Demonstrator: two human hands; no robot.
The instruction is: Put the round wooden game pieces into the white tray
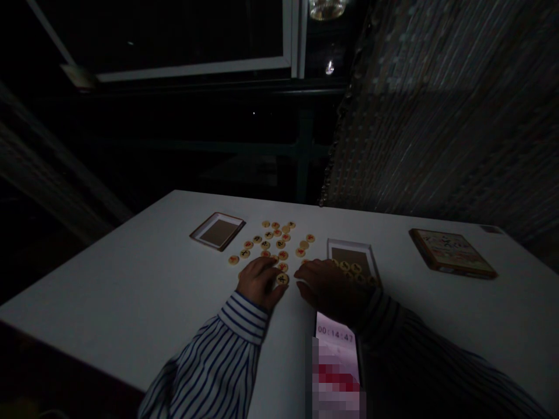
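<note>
Round wooden Chinese chess pieces (280,244) with red and black characters lie scattered over the middle of the white table. My left hand (258,284) rests low at the near edge of the group, thumb and fingers apart. A black-marked chess piece (282,279) lies between its thumb and forefinger. To the right, my right hand (329,284) reaches in palm down, fingers stretched toward the pieces with the thumb apart. Its fingertips are close to a partly covered red-marked piece (304,262). An open box half (353,251) sits behind my right hand, with several pieces inside.
Another shallow open box half (218,231) lies at the left back. A closed flat box with a printed lid (454,251) sits at the right. A phone showing a timer (336,334) lies below my right forearm. Bead curtains hang beyond the table (131,279).
</note>
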